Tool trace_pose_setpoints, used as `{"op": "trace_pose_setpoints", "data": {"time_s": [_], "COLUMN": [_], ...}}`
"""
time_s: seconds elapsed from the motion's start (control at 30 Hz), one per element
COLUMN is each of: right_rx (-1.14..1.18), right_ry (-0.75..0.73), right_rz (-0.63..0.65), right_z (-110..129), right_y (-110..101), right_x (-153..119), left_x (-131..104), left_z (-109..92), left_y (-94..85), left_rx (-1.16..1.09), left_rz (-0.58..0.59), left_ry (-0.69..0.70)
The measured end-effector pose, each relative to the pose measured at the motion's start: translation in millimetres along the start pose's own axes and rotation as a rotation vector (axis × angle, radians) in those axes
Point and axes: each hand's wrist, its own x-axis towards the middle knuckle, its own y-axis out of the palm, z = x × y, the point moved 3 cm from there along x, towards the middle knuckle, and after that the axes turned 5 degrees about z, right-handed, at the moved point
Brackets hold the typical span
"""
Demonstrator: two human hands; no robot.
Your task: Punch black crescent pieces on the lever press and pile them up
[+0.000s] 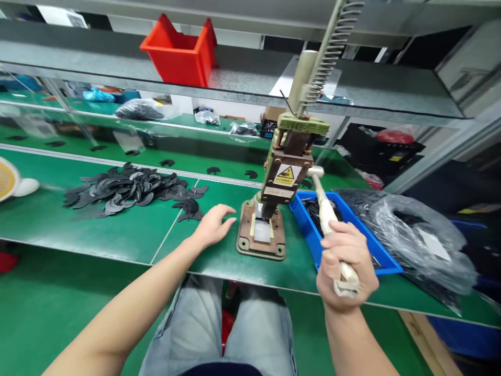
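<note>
A hand-operated press (282,175) with a warning label stands on the green table. My right hand (346,261) is wrapped round the pale, tape-covered lever (325,209) on the press's right side. Just left of the brown base plate (244,230) is my left hand (214,224), its thumb and fingers apart with nothing seen between them. The press ram reaches down to a small light plate (262,231) on the base; what lies under its tip is hard to make out. Loose black curved pieces (190,209) lie just beyond my left hand.
A large heap of black curved pieces (129,188) is on the left. Right of the press sits a blue tray (358,232) of dark parts beside a clear plastic bag (418,224). A red bin (182,60) stands on the shelf. More black pieces lie spaced on the green strip behind.
</note>
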Motion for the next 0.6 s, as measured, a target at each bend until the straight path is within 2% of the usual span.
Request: {"op": "trace_pose_setpoints", "data": {"time_s": [0.1,0.2,0.27,0.33,0.47,0.6], "right_rx": [0.027,0.054,0.063,0.064,0.051,0.040], "right_ry": [0.003,0.003,0.003,0.006,0.011,0.010], "right_rz": [-0.027,-0.065,-0.083,-0.074,-0.016,-0.012], "right_z": [0,1,2,2,2,1], "right_y": [2,5,6,6,3,2], "right_x": [0,0,-1,-1,-2,-4], "left_x": [-18,-19,-11,0,20,26], "left_z": [51,95,113,121,126,125], "left_y": [-46.1,-83.7,-98.3,-102.6,-91.6,-82.1], "left_rx": [0.250,0.422,0.482,0.535,0.604,0.466], "left_rz": [-0.095,-0.055,-0.018,0.038,0.157,0.157], "left_ry": [-0.160,-0.365,-0.472,-0.528,-0.545,-0.468]}}
